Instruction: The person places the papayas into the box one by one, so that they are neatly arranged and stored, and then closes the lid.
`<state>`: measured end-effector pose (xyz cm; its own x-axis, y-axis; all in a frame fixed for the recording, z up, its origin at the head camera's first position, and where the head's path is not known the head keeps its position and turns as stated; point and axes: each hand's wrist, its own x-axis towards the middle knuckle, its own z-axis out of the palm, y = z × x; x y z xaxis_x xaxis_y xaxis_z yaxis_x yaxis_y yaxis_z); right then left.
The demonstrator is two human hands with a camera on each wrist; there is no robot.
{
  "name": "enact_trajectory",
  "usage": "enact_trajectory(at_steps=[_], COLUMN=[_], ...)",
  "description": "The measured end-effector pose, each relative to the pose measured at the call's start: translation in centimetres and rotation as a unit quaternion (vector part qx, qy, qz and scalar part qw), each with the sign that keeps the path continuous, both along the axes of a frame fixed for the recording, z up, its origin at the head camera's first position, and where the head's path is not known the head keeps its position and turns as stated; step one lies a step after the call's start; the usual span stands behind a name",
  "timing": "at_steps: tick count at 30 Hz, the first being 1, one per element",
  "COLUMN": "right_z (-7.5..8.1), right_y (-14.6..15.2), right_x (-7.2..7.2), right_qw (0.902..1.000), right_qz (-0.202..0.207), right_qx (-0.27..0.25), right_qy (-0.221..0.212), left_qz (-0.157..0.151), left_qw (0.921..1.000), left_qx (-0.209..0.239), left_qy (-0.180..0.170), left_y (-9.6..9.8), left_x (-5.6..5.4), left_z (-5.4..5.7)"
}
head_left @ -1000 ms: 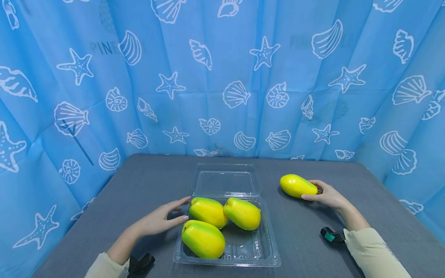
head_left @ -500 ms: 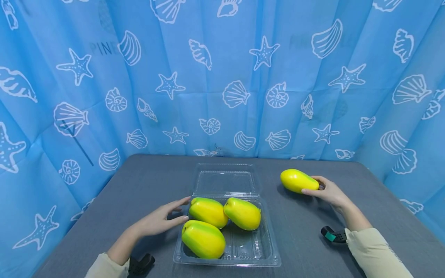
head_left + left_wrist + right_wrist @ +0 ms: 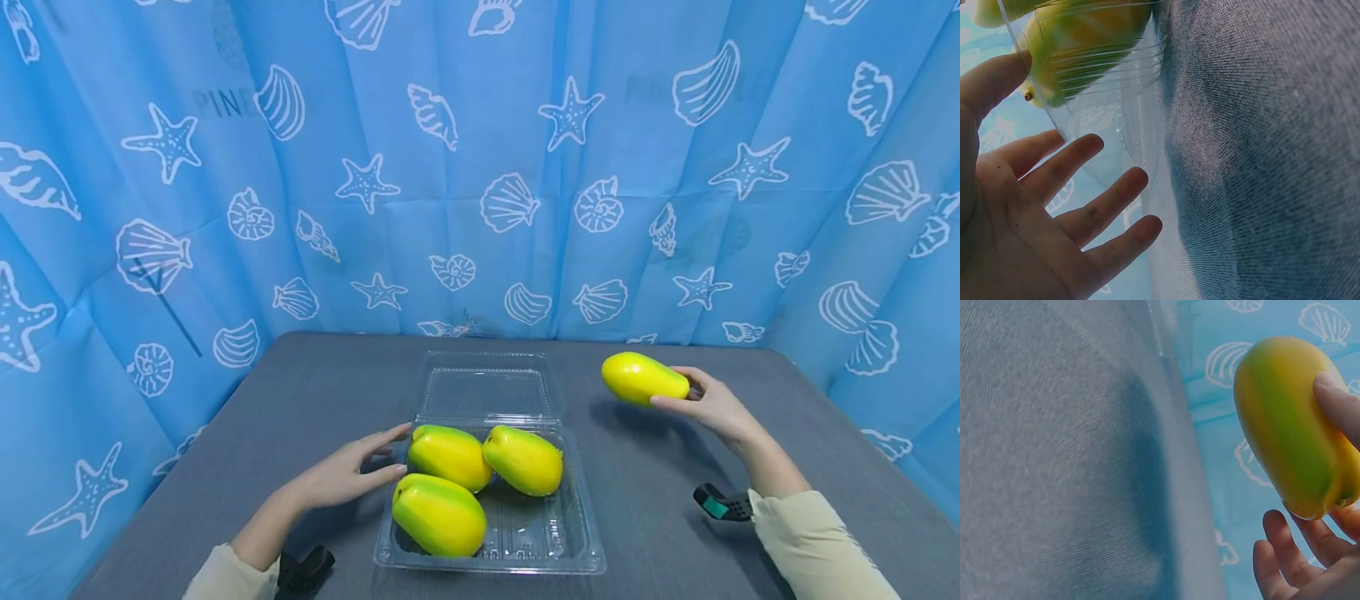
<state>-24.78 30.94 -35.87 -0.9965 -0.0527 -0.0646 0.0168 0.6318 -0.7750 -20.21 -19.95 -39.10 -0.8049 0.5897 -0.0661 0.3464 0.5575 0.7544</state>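
My right hand (image 3: 716, 410) grips a yellow-green papaya (image 3: 643, 379) by its narrower end and holds it above the table, right of the box; the right wrist view shows the thumb along the papaya (image 3: 1288, 425). A clear plastic clamshell box (image 3: 536, 533) lies with its lid (image 3: 486, 387) folded back. Inside are three more papayas: one at the back left (image 3: 450, 457), one at the back right (image 3: 525, 461), one at the front left (image 3: 438, 517). At the box's left wall, my left hand (image 3: 341, 473) has its fingers spread, with thumb and fingertips at the rim.
A grey cloth covers the table (image 3: 637, 517). Behind it hangs a blue curtain (image 3: 480, 167) with white shells and starfish. Black straps with camera mounts sit at both wrists, the left one (image 3: 306, 571) and the right one (image 3: 722, 503).
My right hand has lifted the papaya off the table, and its shadow now lies apart below it. The left hand and the box have stayed where they were.
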Motion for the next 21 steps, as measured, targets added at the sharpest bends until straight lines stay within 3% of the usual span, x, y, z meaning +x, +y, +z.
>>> enact_trajectory(at_steps=[21], right_z=[1.5], right_y=[-1.2], right_x=[0.8], right_qw=[0.9992], right_qz=[0.011], right_qx=[-0.017], right_qy=[0.034], left_qz=[-0.001], left_qw=[1.0000], left_qx=[0.004], left_qy=[-0.008], left_y=[0.0], left_x=[0.0], left_z=[0.0])
